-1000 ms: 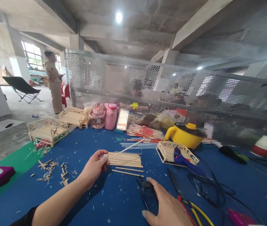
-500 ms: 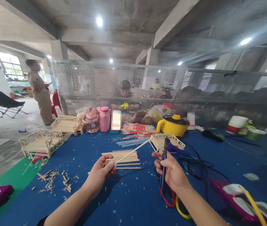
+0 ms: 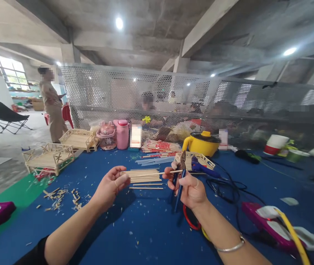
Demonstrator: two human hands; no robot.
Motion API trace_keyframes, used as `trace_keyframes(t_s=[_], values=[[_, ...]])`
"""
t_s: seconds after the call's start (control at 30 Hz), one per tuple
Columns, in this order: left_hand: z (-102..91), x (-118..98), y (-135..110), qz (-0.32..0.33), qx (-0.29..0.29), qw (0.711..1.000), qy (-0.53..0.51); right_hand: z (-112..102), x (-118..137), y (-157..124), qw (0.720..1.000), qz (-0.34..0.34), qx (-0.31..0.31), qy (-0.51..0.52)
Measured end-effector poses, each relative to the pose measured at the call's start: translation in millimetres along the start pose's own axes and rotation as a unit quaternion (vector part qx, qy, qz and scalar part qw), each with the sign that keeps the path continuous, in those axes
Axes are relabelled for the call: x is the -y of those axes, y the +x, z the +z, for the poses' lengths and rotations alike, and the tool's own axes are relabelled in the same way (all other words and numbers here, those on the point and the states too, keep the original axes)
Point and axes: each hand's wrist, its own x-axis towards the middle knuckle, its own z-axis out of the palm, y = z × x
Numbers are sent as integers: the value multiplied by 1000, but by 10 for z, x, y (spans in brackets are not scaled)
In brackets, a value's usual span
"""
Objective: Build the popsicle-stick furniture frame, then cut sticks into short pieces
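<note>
My left hand (image 3: 109, 184) pinches one end of a thin wooden stick (image 3: 166, 173), which runs across to the right. My right hand (image 3: 192, 188) is closed around blue-handled pliers (image 3: 184, 162), jaws pointing up and handles spread apart. The stick's far end lies at the right fingertips and beside the pliers; whether the jaws touch it I cannot tell. Below the held stick, a row of similar wooden sticks (image 3: 146, 178) lies on the blue table (image 3: 135, 228). Just behind the right hand are a small wooden stick frame (image 3: 183, 159) and a blue glue gun (image 3: 205, 169).
Two stick-built models (image 3: 49, 158) stand at the left edge, near cut stick scraps (image 3: 56, 197). A pink bottle (image 3: 122, 136), red-tipped stick bundles (image 3: 159, 146) and a yellow pot (image 3: 201, 145) line the back. Black cables (image 3: 230, 184) and a purple power strip (image 3: 267, 224) lie right.
The held stick has swung from slanting upward to nearly level, its far end now at my right fingers. The pliers' handles have spread, and my right hand has moved slightly left.
</note>
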Motion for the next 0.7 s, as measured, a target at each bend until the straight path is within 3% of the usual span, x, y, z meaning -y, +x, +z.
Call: trace_keyframes(t_s=[0.17, 0.5, 0.57, 0.63, 0.7], values=[[51, -62, -82, -33, 9, 993, -117, -76, 28, 39, 1000, 4, -13, 24], [53, -66, -94, -23, 33, 992, -118, -85, 90, 28, 1000, -15, 11, -14], [41, -48, -88, -12, 34, 997, -71, -83, 97, 29, 999, -20, 21, -25], [31, -35, -92, 26, 37, 998, 53, -72, 84, 27, 998, -20, 39, -43], [34, -32, -113, 105, 65, 962, 242, -40, 43, 18, 995, -16, 62, -70]])
